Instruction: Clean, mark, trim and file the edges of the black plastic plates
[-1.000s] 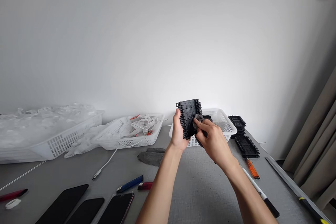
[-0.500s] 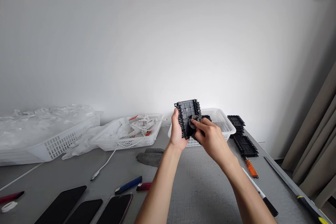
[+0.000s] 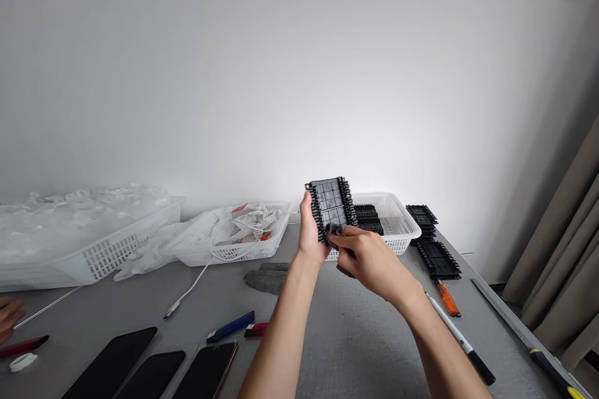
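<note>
My left hand (image 3: 309, 234) grips a black ribbed plastic tray (image 3: 330, 204) by its left edge and holds it upright above the table. My right hand (image 3: 367, 259) is closed on a small grey cloth (image 3: 336, 231) and presses it against the tray's lower part. Behind them stands a white basket (image 3: 397, 218) holding more black trays (image 3: 367, 218).
Black trays (image 3: 435, 255) lie right of the basket, with an orange lighter (image 3: 447, 299), a pen (image 3: 461, 340) and a long tool (image 3: 524, 333). Two more white baskets (image 3: 140, 240) stand left. A grey cloth (image 3: 267, 279), blue pen (image 3: 231, 326), phones (image 3: 154, 371) and another person's hand (image 3: 7, 318) are in view.
My right hand has slid the cloth down the tray's face, from its middle to its lower edge, and both hands shifted slightly left. Another person's hand has appeared at the left edge.
</note>
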{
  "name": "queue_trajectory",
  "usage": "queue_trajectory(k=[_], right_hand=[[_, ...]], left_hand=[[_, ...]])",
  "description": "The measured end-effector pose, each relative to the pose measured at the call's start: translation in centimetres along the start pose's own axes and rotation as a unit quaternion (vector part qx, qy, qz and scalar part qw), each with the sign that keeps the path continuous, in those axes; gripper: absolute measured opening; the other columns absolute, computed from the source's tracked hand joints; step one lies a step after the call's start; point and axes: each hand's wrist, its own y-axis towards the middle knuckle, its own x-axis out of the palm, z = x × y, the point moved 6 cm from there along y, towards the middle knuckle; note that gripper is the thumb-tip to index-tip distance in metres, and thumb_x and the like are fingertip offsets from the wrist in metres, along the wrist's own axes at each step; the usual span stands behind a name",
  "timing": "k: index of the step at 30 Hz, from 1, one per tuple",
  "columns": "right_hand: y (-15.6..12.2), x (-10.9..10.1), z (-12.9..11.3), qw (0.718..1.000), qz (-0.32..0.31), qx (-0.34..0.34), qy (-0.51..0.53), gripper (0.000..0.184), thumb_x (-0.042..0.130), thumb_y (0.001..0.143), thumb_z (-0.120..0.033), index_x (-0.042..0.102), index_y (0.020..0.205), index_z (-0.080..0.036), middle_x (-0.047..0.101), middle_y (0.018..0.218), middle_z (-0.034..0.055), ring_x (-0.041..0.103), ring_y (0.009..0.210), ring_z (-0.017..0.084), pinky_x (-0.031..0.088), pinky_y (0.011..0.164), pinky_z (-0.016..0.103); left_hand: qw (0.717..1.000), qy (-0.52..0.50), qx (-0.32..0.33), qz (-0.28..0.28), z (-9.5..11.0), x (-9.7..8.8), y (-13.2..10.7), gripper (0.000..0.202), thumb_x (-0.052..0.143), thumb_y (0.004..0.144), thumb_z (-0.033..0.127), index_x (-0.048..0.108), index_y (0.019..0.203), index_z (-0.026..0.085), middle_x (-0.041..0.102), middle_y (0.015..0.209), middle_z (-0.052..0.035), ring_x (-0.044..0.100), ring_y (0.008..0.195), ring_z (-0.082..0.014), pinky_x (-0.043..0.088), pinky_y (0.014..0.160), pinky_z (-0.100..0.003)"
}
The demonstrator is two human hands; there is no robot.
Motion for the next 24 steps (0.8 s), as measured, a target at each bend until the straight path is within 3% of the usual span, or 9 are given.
queue_trajectory(k=[7,13,16,19,22,24], right_hand=[[-0.1,-1.6,3.1,0.986,0.047,0.115,-0.110,0.031,0.047,0.089,-0.013,0.076,0.088,-0.022,0.067,0.086,0.0029,0.057,0.065,0.014,0.031,0.057,0.026],[0.2,-0.7,3.1,0.976,0.059,0.118,-0.173,0.029,0.046,0.089,-0.012,0.074,0.085,-0.018,0.066,0.083,0.0054,0.059,0.064,0.015,0.029,0.054,0.027],[0.3,-0.3,2.8,0.985,0.058,0.116,-0.114,0.030,0.045,0.087,-0.009,0.074,0.084,-0.017,0.066,0.081,0.0053,0.060,0.066,0.016,0.035,0.057,0.027],[0.1,-0.6,1.9,0.996,0.042,0.070,0.031,0.031,0.046,0.087,-0.008,0.075,0.092,-0.020,0.071,0.088,0.0030,0.065,0.077,0.015,0.044,0.068,0.025],[-0.8,-2.1,1.0,0.994,0.032,0.035,0.098,0.034,0.046,0.087,-0.010,0.075,0.098,-0.022,0.072,0.094,0.0021,0.067,0.084,0.015,0.048,0.075,0.026],[-1.8,-4.2,1.2,0.994,0.075,0.056,0.058,0.034,0.046,0.089,-0.013,0.075,0.103,-0.023,0.072,0.099,0.0037,0.067,0.086,0.017,0.049,0.075,0.028]], left_hand=[[0.998,0.042,-0.031,-0.025,-1.9,0.0,0.6,0.053,0.054,0.085,0.062,0.073,0.101,0.016,0.076,0.093,-0.0096,0.071,0.092,-0.0262,0.057,0.080,-0.035],[0.999,0.050,-0.005,-0.002,-1.5,-0.5,0.7,0.049,0.054,0.085,0.061,0.073,0.093,0.016,0.077,0.089,-0.0092,0.072,0.092,-0.0253,0.057,0.082,-0.034],[0.999,0.054,0.000,0.000,-1.4,-0.6,0.6,0.048,0.057,0.084,0.060,0.073,0.093,0.016,0.077,0.089,-0.0098,0.071,0.093,-0.0257,0.057,0.083,-0.033],[0.998,0.054,0.003,-0.010,-1.3,-0.6,0.6,0.051,0.057,0.083,0.061,0.073,0.098,0.015,0.076,0.092,-0.0106,0.071,0.095,-0.0262,0.057,0.085,-0.034],[0.999,0.047,-0.010,-0.005,-1.2,-0.8,0.8,0.054,0.056,0.082,0.064,0.072,0.100,0.015,0.076,0.092,-0.0107,0.071,0.095,-0.0264,0.057,0.084,-0.034],[0.999,0.035,-0.020,0.001,-1.0,-0.9,0.9,0.055,0.056,0.083,0.065,0.072,0.102,0.016,0.076,0.090,-0.0098,0.072,0.093,-0.0259,0.058,0.082,-0.034]])
